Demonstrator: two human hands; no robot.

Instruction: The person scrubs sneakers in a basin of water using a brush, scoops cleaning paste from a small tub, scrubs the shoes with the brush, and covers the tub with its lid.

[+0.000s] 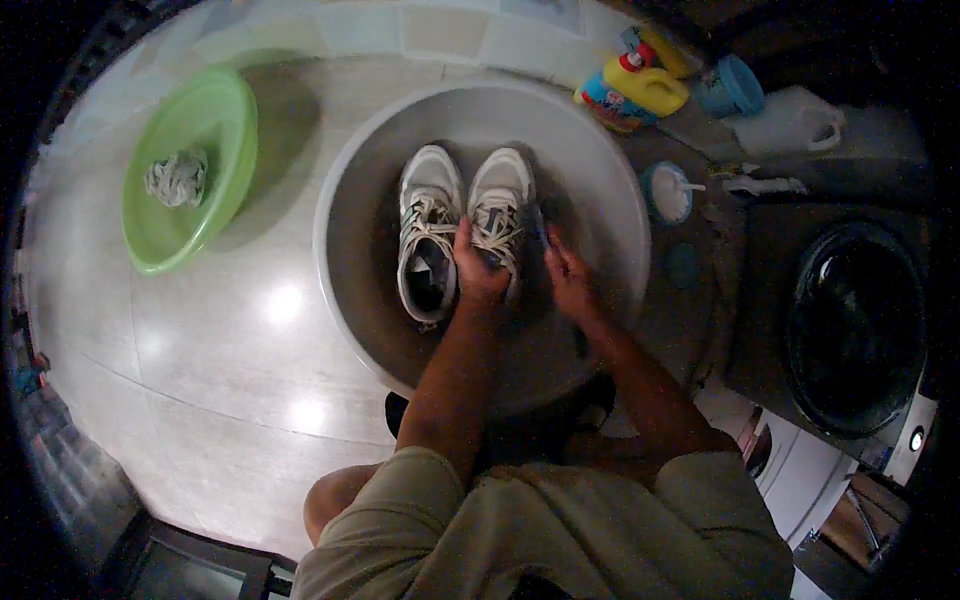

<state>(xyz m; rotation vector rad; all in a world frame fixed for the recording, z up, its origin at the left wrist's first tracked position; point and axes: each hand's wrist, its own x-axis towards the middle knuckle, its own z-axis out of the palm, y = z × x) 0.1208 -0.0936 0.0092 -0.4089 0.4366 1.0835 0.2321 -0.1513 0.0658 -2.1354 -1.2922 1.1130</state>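
A pair of white lace-up sneakers sits inside a large grey basin [340, 300]. My left hand [480, 277] is closed around the heel end of the right sneaker [500, 195]. Beside it stands the left sneaker [428, 190], its opening showing and its laces loose. My right hand [573, 285] is wrapped around a slim dark brush [541, 218], whose head meets the outer side of the right sneaker. The brush's bristles are too dark to make out, and the fingers cover most of its handle.
On the left a green basin [240, 130] holds a crumpled pale cloth [178, 180]. Right of the grey basin are a yellow bottle [640, 92], a blue cup [738, 86], a small tub [668, 192], a translucent jug [790, 122] and a black round lid-like surface [858, 325].
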